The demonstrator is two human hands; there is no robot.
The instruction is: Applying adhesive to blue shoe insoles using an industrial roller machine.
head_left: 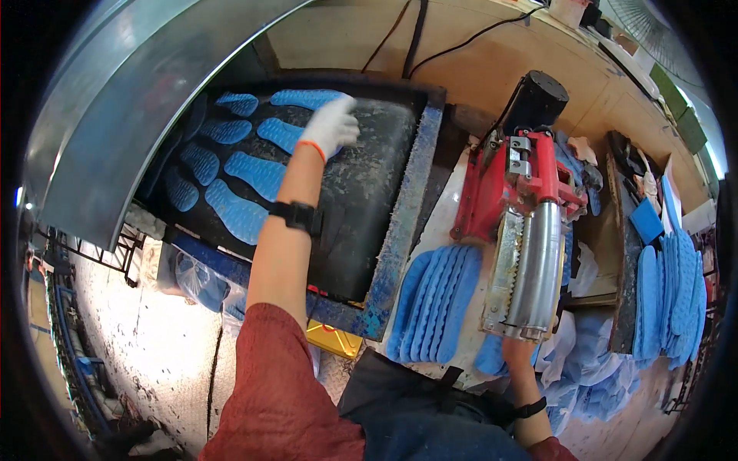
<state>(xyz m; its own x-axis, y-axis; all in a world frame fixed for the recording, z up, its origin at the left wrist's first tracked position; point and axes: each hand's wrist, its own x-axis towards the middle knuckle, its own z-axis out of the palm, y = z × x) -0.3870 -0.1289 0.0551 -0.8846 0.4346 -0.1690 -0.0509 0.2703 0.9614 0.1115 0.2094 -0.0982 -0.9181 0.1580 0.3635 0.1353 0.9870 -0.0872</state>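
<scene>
My left hand (332,128), in a white glove with an orange cuff, is over the dark belt (365,207). Its fingers are spread and slightly bent, at the near ends of two blue insoles, an upper one (304,98) and a lower one (278,134). Other blue insoles (238,213) lie flat in rows to the left of my forearm. My bare right hand (519,352) is low at the near end of the metal roller (536,269) of a red machine (492,188). A blue insole (490,359) lies beside it. The roller hides my right fingers.
A row of blue insoles (434,303) stands on edge between the belt and the roller machine. More insoles (673,296) hang in a bundle at the far right, above plastic bags (588,353). A large metal hood (146,100) covers the belt's left end.
</scene>
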